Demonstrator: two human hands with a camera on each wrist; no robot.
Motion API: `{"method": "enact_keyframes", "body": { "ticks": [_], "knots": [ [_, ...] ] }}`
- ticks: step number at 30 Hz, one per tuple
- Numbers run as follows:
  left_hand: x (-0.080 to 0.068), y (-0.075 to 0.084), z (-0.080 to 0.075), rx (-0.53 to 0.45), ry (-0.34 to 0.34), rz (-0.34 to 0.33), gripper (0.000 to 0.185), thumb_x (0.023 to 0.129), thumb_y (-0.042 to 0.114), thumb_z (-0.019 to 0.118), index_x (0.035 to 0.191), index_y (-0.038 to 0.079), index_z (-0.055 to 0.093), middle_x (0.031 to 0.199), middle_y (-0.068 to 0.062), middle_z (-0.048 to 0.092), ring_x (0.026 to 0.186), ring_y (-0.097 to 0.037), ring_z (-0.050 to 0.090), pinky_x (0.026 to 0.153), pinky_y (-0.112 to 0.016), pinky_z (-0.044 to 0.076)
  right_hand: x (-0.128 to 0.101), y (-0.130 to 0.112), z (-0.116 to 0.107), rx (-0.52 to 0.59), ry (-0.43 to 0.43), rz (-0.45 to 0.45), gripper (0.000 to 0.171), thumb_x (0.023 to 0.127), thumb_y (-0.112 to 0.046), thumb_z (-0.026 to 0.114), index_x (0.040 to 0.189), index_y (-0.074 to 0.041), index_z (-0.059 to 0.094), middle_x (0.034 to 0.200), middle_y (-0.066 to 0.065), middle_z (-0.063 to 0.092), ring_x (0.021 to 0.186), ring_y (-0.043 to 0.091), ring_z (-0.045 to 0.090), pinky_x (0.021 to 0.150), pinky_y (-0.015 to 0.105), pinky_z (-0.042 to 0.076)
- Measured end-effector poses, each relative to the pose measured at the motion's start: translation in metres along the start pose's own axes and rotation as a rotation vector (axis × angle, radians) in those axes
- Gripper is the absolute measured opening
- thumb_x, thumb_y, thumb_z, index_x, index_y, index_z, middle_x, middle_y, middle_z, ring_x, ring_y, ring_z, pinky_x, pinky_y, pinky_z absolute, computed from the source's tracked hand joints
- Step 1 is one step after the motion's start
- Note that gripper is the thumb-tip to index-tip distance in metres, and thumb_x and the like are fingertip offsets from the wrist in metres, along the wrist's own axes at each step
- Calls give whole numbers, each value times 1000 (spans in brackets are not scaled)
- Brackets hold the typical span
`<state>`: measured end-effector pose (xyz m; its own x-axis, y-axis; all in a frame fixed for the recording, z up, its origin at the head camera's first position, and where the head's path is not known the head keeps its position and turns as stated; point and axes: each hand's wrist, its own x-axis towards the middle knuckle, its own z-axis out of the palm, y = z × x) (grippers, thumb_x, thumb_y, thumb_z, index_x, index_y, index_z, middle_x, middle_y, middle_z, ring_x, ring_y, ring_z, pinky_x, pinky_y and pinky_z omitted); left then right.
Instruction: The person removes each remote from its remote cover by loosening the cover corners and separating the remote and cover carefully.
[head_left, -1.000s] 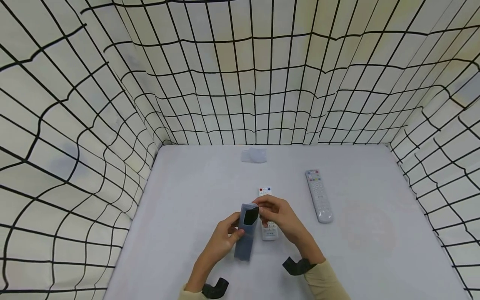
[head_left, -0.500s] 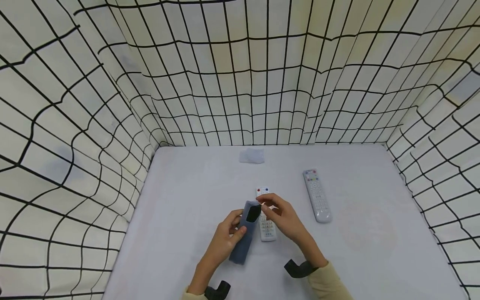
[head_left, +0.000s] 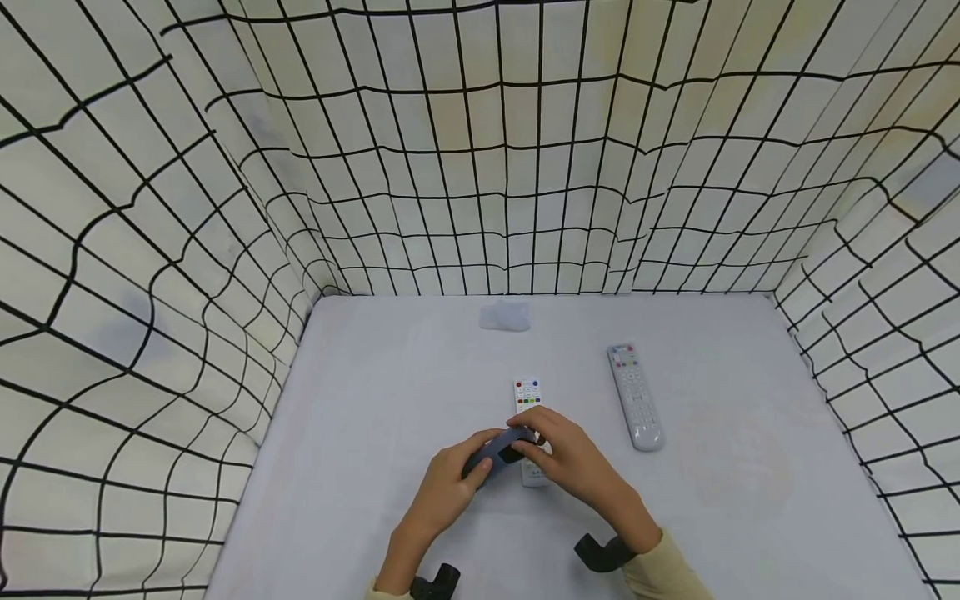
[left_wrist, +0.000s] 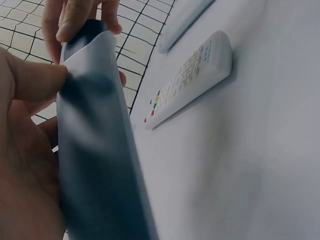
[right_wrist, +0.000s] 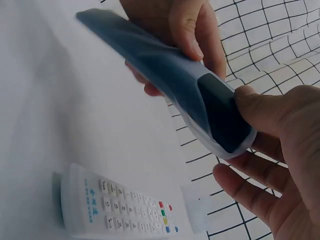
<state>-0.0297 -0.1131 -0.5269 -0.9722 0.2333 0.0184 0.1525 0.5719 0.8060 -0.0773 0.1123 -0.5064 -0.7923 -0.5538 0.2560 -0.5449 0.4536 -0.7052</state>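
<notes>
Between both hands is a dark, long remote control in a translucent bluish plastic sleeve [head_left: 487,457]. My left hand [head_left: 444,487] grips it along its length, thumb on the face towards me in the left wrist view. My right hand [head_left: 570,462] pinches the end where the bare black part [right_wrist: 225,112] shows at the sleeve's opening, its thumb on the black part in the right wrist view. Behind the hands a white remote control [head_left: 527,390] with coloured buttons lies on the table, partly covered by the right hand in the head view.
A larger pale remote control [head_left: 636,398] in clear wrap lies to the right on the white table [head_left: 720,500]. A folded piece of clear plastic film [head_left: 505,316] is near the back edge. Black netting over white sheets [head_left: 480,167] walls the back and both sides.
The sleeved remote has tipped and turned, so it looks shorter in the head view, its sleeve end moving up to the right. The right hand has moved slightly down with it.
</notes>
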Motion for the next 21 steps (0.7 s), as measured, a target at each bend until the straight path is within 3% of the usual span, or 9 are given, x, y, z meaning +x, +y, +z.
{"method": "enact_keyframes", "body": {
  "ticks": [4,9,12,16,21],
  "knots": [
    [1,1,-4,131,-12,13,35,101,27,66,136,31,64,103,3,76,87,-11,65,78,-33,50,-3,1,-3,8,-48,26,28,98,-19,74,125,-15,68,117,-6,71,93,3,62,80,27,59],
    [0,2,-6,212,-93,0,33,100,39,67,132,31,67,108,4,78,81,-6,61,70,-26,45,-6,5,-6,9,-153,58,24,99,-20,72,123,-18,69,111,-8,73,95,2,66,81,26,59],
    [0,2,-6,230,-121,-8,31,100,40,67,129,29,69,98,7,77,71,-4,55,63,-24,41,-8,6,-6,-26,-213,59,22,102,-22,69,123,-18,69,110,-8,74,96,1,67,82,26,59],
    [0,2,-6,253,-140,-20,29,99,40,67,126,28,71,83,10,69,63,-5,47,57,-23,35,-10,6,-3,-185,-253,-14,21,104,-23,65,124,-17,69,106,-7,74,88,-1,64,77,19,56],
    [0,4,-7,279,-147,-39,28,98,40,68,123,27,72,86,8,72,64,-6,47,56,-24,33,-15,4,5,-453,-217,-185,20,103,-17,68,123,-16,66,100,-7,72,81,0,67,72,15,56]
  ]
}}
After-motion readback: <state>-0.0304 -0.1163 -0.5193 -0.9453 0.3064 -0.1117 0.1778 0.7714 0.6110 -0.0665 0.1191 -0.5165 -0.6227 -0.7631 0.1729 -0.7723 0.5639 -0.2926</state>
